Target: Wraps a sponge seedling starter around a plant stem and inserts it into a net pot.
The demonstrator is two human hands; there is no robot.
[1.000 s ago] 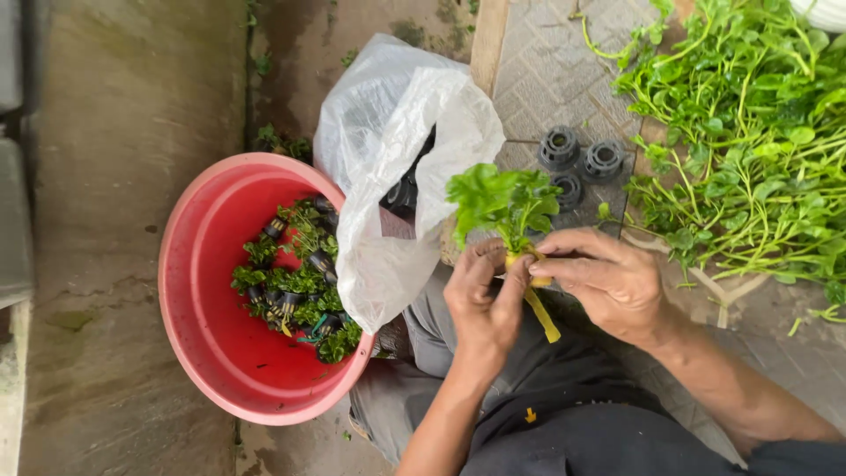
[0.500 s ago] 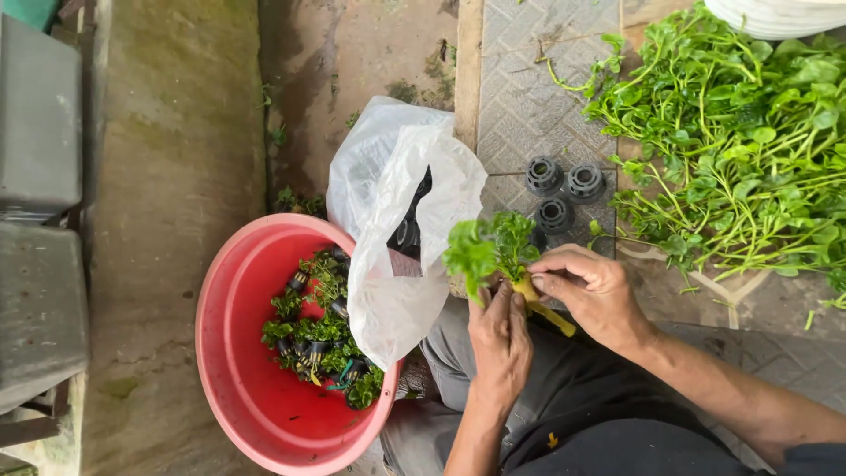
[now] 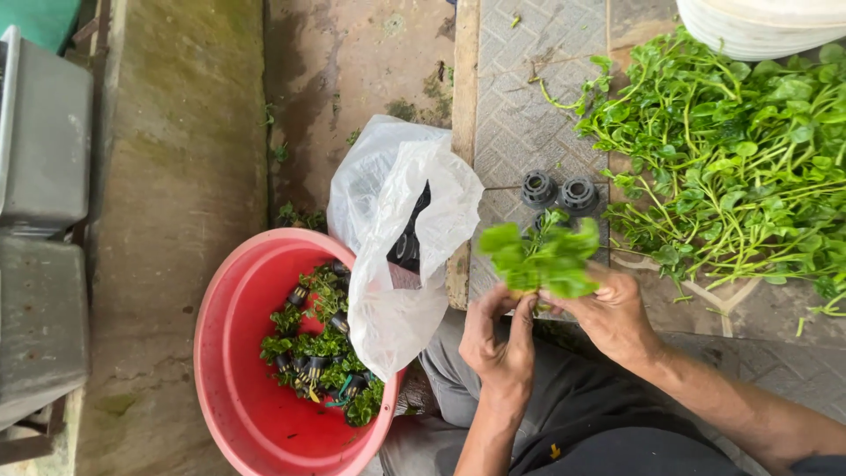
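Observation:
Both my hands meet over my lap and hold one small bunch of leafy green cuttings. My left hand grips the stems from below, fingers curled. My right hand pinches the same stems from the right side. The leaves stick up above my fingers. Just beyond the bunch, small black round net pots lie on the patterned paving. A large pile of green stemmed plants spreads at the upper right.
A red plastic basin at my left holds several planted black pots with green sprigs. A white plastic bag with dark pots inside leans over its rim. A white tub's edge is at top right. Grey crates stand at far left.
The view has shifted, so basin and bag sit further right and lower. The bunch has risen slightly in my hands, and its stem end is now hidden behind my fingers.

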